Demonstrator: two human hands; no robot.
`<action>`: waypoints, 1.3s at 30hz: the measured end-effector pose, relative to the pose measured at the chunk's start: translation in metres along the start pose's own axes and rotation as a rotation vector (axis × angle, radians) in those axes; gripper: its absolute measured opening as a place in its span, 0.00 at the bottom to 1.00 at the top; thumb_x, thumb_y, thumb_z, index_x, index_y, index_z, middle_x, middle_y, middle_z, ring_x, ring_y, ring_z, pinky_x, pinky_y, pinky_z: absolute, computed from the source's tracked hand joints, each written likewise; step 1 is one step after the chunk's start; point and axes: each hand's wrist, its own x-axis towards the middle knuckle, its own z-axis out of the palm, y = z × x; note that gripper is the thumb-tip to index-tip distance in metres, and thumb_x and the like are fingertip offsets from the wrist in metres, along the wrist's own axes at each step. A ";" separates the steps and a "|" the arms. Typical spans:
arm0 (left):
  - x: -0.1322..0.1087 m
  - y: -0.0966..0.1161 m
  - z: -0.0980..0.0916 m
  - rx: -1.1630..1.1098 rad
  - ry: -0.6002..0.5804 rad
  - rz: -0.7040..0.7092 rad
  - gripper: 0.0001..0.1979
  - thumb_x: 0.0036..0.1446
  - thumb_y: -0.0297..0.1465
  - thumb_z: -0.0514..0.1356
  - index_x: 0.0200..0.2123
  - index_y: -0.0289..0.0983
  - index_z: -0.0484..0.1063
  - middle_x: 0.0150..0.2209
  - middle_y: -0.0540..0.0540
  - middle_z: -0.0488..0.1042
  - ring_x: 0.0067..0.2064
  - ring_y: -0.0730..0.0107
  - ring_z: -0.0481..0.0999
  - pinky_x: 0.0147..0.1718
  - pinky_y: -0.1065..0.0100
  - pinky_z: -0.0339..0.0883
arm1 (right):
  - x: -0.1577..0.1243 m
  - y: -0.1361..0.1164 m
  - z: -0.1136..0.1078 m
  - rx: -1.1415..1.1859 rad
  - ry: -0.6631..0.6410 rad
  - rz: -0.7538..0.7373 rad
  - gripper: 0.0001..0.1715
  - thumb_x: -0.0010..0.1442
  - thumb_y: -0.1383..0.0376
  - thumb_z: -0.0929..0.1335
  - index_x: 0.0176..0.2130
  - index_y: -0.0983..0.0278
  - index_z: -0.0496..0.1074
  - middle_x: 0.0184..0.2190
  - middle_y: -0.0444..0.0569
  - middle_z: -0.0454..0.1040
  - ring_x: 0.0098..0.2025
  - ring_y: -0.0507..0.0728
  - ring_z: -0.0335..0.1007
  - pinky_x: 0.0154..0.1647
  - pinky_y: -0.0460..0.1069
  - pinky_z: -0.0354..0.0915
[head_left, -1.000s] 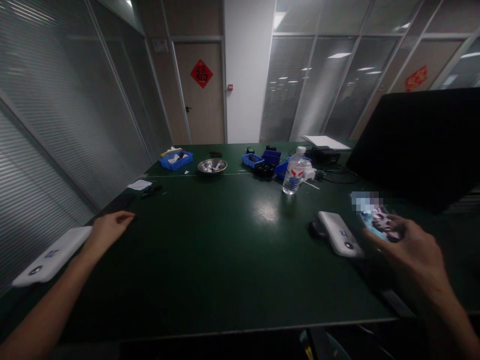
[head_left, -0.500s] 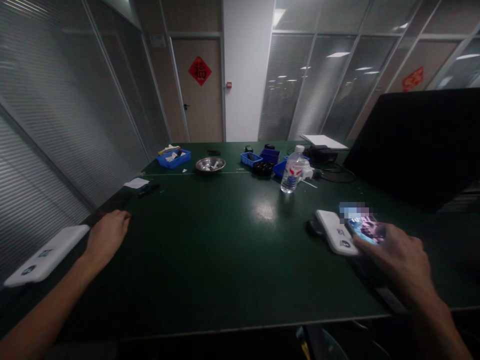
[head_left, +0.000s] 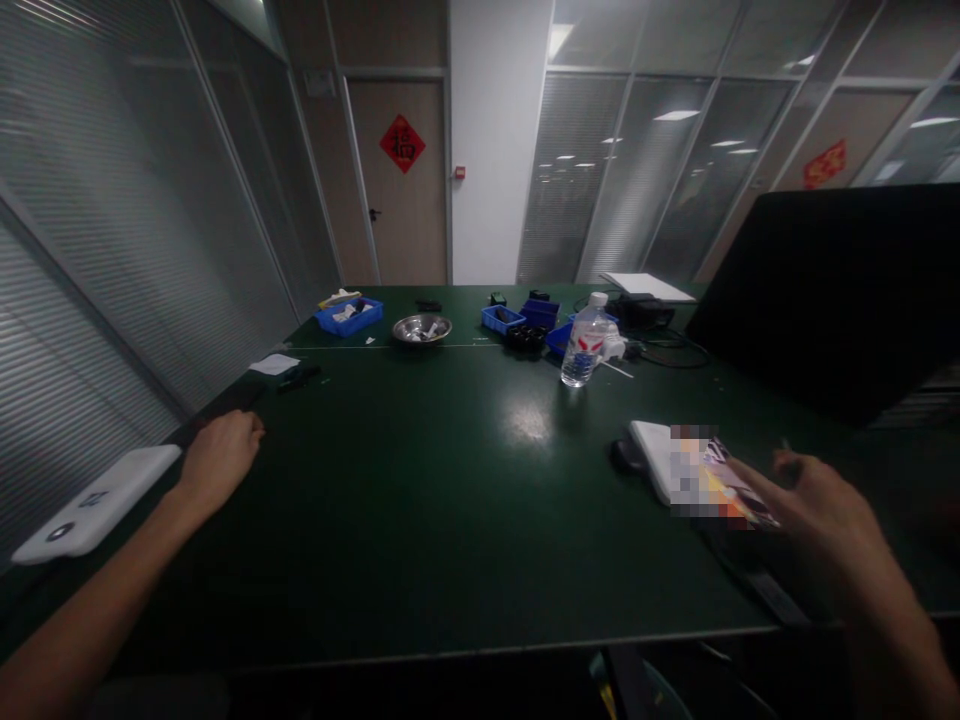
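Observation:
My right hand (head_left: 817,505) is over the right side of the dark green table (head_left: 465,500), fingers wrapped around a phone (head_left: 731,490) with a lit, colourful screen. The phone lies low, partly over a white box-shaped device (head_left: 654,450) with a black mouse-like object (head_left: 624,456) beside it. My left hand (head_left: 217,455) rests on the table's left edge with its fingers curled loosely and nothing visible in them. Just left of it lies a second white device (head_left: 94,500).
A clear water bottle (head_left: 583,342) stands mid-table. Behind it are blue bins (head_left: 525,320), a steel bowl (head_left: 421,328), another blue bin (head_left: 348,315), cables and a closed laptop (head_left: 645,285). A large black screen (head_left: 840,290) rises at right. Glass partitions line the left.
My right hand has brought the phone down and to the left, over the white device, tilting it flatter. My left hand stayed in place on the table edge.

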 end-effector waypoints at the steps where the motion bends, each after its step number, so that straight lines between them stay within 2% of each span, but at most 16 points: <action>1: -0.002 0.001 0.000 -0.003 0.010 0.004 0.18 0.67 0.33 0.48 0.43 0.29 0.75 0.43 0.36 0.77 0.46 0.51 0.77 0.43 0.59 0.69 | -0.004 -0.007 -0.008 0.011 0.049 0.019 0.37 0.59 0.36 0.61 0.41 0.66 0.71 0.38 0.68 0.77 0.33 0.69 0.75 0.28 0.57 0.66; 3: -0.006 0.002 0.002 -0.011 0.027 0.011 0.19 0.67 0.34 0.47 0.45 0.29 0.75 0.44 0.36 0.77 0.46 0.52 0.77 0.43 0.60 0.69 | -0.014 -0.027 -0.025 0.064 0.171 -0.012 0.35 0.61 0.38 0.59 0.44 0.65 0.70 0.44 0.67 0.76 0.39 0.69 0.75 0.34 0.57 0.66; 5: -0.009 0.003 0.003 -0.017 0.042 0.008 0.19 0.68 0.34 0.47 0.47 0.29 0.74 0.46 0.35 0.76 0.46 0.53 0.76 0.44 0.60 0.69 | -0.028 -0.056 -0.043 0.158 0.236 -0.025 0.31 0.61 0.40 0.61 0.43 0.62 0.69 0.41 0.62 0.77 0.38 0.68 0.74 0.34 0.56 0.64; 6: -0.010 0.004 0.003 -0.019 0.037 0.001 0.19 0.67 0.34 0.48 0.47 0.29 0.74 0.46 0.36 0.76 0.46 0.53 0.76 0.44 0.60 0.69 | -0.035 -0.074 -0.050 0.207 0.200 -0.040 0.29 0.59 0.40 0.63 0.42 0.61 0.68 0.39 0.59 0.77 0.37 0.67 0.74 0.33 0.55 0.64; 8: -0.009 0.003 0.003 -0.009 0.017 -0.014 0.19 0.67 0.34 0.48 0.46 0.29 0.75 0.45 0.36 0.76 0.45 0.53 0.76 0.44 0.60 0.68 | -0.051 -0.112 -0.061 0.325 0.052 -0.112 0.29 0.59 0.39 0.63 0.40 0.60 0.66 0.33 0.55 0.76 0.31 0.64 0.72 0.30 0.53 0.63; 11: -0.006 -0.002 0.003 0.017 0.026 -0.008 0.19 0.67 0.35 0.48 0.45 0.30 0.75 0.45 0.36 0.76 0.48 0.51 0.76 0.45 0.59 0.68 | -0.076 -0.169 -0.059 0.461 -0.274 -0.436 0.25 0.67 0.42 0.59 0.42 0.60 0.63 0.28 0.49 0.73 0.29 0.60 0.70 0.31 0.51 0.62; 15: -0.002 -0.007 0.002 -0.114 -0.021 -0.049 0.17 0.66 0.35 0.52 0.49 0.31 0.74 0.47 0.38 0.77 0.50 0.53 0.76 0.46 0.61 0.67 | -0.102 -0.225 -0.032 0.435 -0.532 -0.819 0.19 0.73 0.51 0.56 0.40 0.60 0.64 0.31 0.48 0.74 0.31 0.57 0.69 0.34 0.50 0.62; 17: -0.001 0.006 -0.001 -0.237 -0.071 -0.028 0.16 0.66 0.36 0.54 0.49 0.33 0.75 0.47 0.40 0.78 0.49 0.55 0.77 0.46 0.63 0.68 | -0.109 -0.242 -0.015 0.396 -0.602 -0.923 0.17 0.74 0.54 0.57 0.42 0.62 0.66 0.33 0.50 0.75 0.32 0.57 0.70 0.34 0.50 0.61; 19: -0.004 0.038 -0.006 -0.388 -0.162 0.069 0.16 0.64 0.37 0.56 0.47 0.36 0.77 0.47 0.42 0.79 0.47 0.58 0.78 0.44 0.65 0.69 | -0.113 -0.254 -0.002 0.363 -0.636 -0.995 0.16 0.74 0.55 0.59 0.46 0.63 0.69 0.35 0.50 0.76 0.34 0.57 0.72 0.34 0.49 0.61; 22: -0.018 0.114 -0.016 -0.619 -0.304 0.335 0.16 0.64 0.41 0.58 0.49 0.41 0.78 0.49 0.45 0.78 0.45 0.62 0.77 0.42 0.65 0.70 | -0.114 -0.266 0.010 0.339 -0.628 -1.072 0.17 0.74 0.55 0.61 0.48 0.63 0.71 0.37 0.50 0.77 0.35 0.56 0.72 0.36 0.49 0.61; 25: -0.037 0.191 -0.022 -0.775 -0.309 0.616 0.12 0.64 0.39 0.60 0.45 0.41 0.79 0.47 0.46 0.78 0.45 0.64 0.77 0.44 0.64 0.69 | -0.115 -0.271 0.014 0.355 -0.561 -1.125 0.17 0.75 0.56 0.59 0.49 0.63 0.71 0.39 0.50 0.76 0.37 0.55 0.73 0.38 0.48 0.62; 27: -0.046 0.226 -0.023 -0.858 -0.318 0.708 0.10 0.64 0.37 0.61 0.43 0.40 0.79 0.45 0.45 0.78 0.45 0.65 0.76 0.44 0.64 0.69 | -0.116 -0.270 0.015 0.347 -0.513 -1.150 0.18 0.75 0.56 0.59 0.48 0.63 0.71 0.39 0.50 0.76 0.37 0.55 0.72 0.38 0.48 0.62; 28: -0.050 0.237 -0.023 -0.893 -0.306 0.723 0.09 0.64 0.37 0.61 0.42 0.40 0.79 0.45 0.45 0.79 0.45 0.64 0.77 0.43 0.64 0.69 | -0.116 -0.268 0.016 0.338 -0.498 -1.161 0.18 0.75 0.57 0.59 0.48 0.63 0.72 0.39 0.50 0.75 0.37 0.55 0.72 0.38 0.48 0.62; 30: -0.053 0.247 -0.021 -0.937 -0.289 0.726 0.08 0.64 0.36 0.61 0.40 0.39 0.79 0.44 0.44 0.79 0.45 0.63 0.77 0.43 0.63 0.69 | -0.116 -0.264 0.018 0.316 -0.474 -1.181 0.18 0.75 0.56 0.59 0.49 0.62 0.74 0.39 0.49 0.75 0.36 0.55 0.71 0.37 0.48 0.61; 33: -0.051 0.246 -0.016 -0.953 -0.281 0.710 0.06 0.63 0.35 0.63 0.39 0.40 0.79 0.44 0.44 0.79 0.45 0.63 0.77 0.43 0.62 0.68 | -0.116 -0.261 0.021 0.296 -0.436 -1.195 0.18 0.74 0.55 0.62 0.52 0.59 0.75 0.40 0.49 0.74 0.37 0.55 0.71 0.37 0.47 0.61; 39: -0.051 0.242 -0.011 -0.877 -0.249 0.667 0.11 0.63 0.38 0.63 0.45 0.42 0.77 0.43 0.46 0.79 0.39 0.65 0.75 0.37 0.64 0.66 | -0.120 -0.263 0.021 0.316 -0.411 -1.184 0.19 0.74 0.54 0.62 0.55 0.58 0.75 0.42 0.49 0.72 0.38 0.55 0.70 0.37 0.48 0.62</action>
